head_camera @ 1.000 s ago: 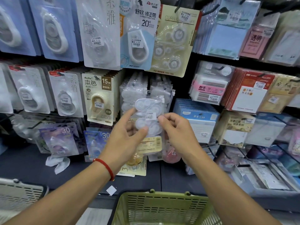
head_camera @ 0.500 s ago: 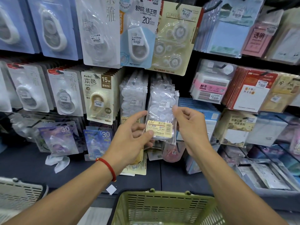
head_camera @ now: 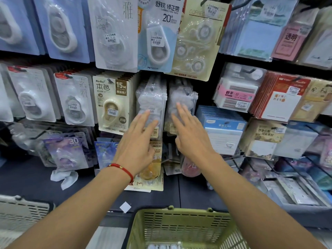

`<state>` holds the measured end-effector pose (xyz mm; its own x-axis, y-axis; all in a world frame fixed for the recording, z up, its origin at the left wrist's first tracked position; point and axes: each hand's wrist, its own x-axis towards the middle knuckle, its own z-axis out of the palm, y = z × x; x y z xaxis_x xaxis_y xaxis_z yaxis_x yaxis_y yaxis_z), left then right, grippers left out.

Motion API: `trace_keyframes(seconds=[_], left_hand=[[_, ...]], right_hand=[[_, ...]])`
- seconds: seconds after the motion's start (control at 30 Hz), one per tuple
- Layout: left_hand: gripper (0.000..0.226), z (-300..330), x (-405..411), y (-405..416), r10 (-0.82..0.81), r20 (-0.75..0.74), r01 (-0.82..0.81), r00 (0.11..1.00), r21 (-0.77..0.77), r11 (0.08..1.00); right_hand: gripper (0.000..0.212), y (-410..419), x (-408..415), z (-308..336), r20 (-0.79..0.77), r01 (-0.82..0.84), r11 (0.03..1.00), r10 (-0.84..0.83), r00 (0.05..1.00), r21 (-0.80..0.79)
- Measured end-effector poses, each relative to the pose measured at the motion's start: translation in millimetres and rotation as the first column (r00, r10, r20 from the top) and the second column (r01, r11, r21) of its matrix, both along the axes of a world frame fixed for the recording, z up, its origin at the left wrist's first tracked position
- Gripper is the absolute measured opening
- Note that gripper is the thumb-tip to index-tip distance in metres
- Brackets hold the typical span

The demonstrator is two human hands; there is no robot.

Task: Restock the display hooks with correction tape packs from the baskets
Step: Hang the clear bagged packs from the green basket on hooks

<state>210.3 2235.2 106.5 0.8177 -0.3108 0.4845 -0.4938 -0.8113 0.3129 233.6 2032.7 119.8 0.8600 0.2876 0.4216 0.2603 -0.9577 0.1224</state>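
Two stacks of clear correction tape packs hang side by side on display hooks, the left stack (head_camera: pixel 150 97) and the right stack (head_camera: pixel 183 96). My left hand (head_camera: pixel 138 141) lies flat with straight fingers against the lower part of the left stack. My right hand (head_camera: pixel 190 133), fingers straight too, presses on the right stack. Neither hand holds a pack. Below, a green basket (head_camera: pixel 179 229) sits at the bottom centre, with a few white tape packs (head_camera: pixel 161 246) just showing at its bottom edge.
Carded correction tapes fill the hooks to the left and above, among them a beige 15M card (head_camera: pixel 112 103). Notepads and sticky notes (head_camera: pixel 235 94) hang to the right. A grey basket (head_camera: pixel 21 212) stands at lower left. A dark shelf (head_camera: pixel 197 193) runs beneath.
The clear pack that both hands pinched has gone up onto the right hook. Both hands have let go and now lie flat against the two hanging stacks.
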Motion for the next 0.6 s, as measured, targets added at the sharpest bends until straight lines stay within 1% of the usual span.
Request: trace_keyframes(seconds=[0.13,0.23,0.3,0.37,0.4,0.47,0.53,0.6], left_hand=[[0.092,-6.4,5.5,4.7,-0.016,-0.026,0.018,1.0,0.041,0.999],[0.092,-9.1,8.0,7.4,-0.022,-0.029,0.024,0.999,0.045,0.999],[0.091,-9.8,8.2,7.5,-0.032,-0.033,0.034,0.999,0.033,0.999],[0.09,-11.0,7.5,8.2,-0.035,-0.043,0.036,0.998,0.041,0.999],[0.089,-11.7,6.5,8.4,-0.035,-0.051,0.037,0.998,0.046,0.998],[0.083,-14.7,2.4,9.2,-0.042,-0.068,0.046,0.997,0.057,0.997],[0.078,-20.3,-3.2,10.7,-0.061,-0.084,0.067,0.995,0.07,0.995],[0.071,-29.3,-11.0,13.5,-0.077,-0.114,0.088,0.99,0.091,0.992]], right_hand=[[0.09,8.8,33.0,-2.3,-0.093,0.074,0.996,-0.069,0.993,0.052],[0.102,11.1,42.3,-9.6,-0.097,0.102,0.993,-0.096,0.991,0.058],[0.105,11.5,43.0,-12.3,-0.091,0.1,0.993,-0.093,0.991,0.069],[0.102,12.5,42.2,-12.8,-0.099,0.084,0.992,-0.074,0.992,0.099],[0.096,12.9,40.3,-13.0,-0.1,0.074,0.989,-0.061,0.993,0.128],[0.076,11.1,31.5,-16.4,-0.082,0.05,0.968,-0.031,0.996,0.246],[0.052,3.6,13.6,-27.6,-0.004,-0.002,0.919,0.003,1.0,0.395],[0.034,-9.9,-11.0,-44.5,0.045,-0.067,0.88,0.051,0.998,0.471]])
